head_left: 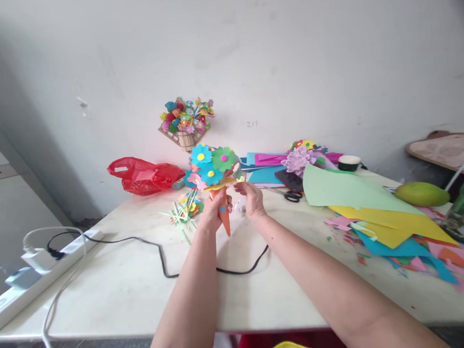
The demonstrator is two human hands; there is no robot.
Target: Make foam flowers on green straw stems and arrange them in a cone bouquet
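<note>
The left hand (213, 211) is wrapped round an orange cone (223, 213), fingers closed on its upper part; the right hand (253, 198) sits just right of it, fingertips pinched at the cone's rim under the flowers (211, 167). The bouquet is held up above the table (119, 266), near its middle and a little toward the far side.

By the look of it the bouquet is well along; the cone is already rolled and several foam flowers, blue, green and pink with bright centres, already stand out of its mouth; a yellow strip lies across the rim, and I judge the work left to be fixing or trimming that collar, though how it is fastened cannot be told.

The cone's long axis runs nearly upright, tip pointing down toward the table and slightly right, mouth and blooms pointing up and away to the far wall.

Loose stems and small blooms (184, 209) lie just left of the hands; scissors (293, 195) and coloured sheets (378, 217) lie to the right; a black cable (162, 258) crosses the near table; a finished bouquet (186, 121) leans at the wall.
</note>
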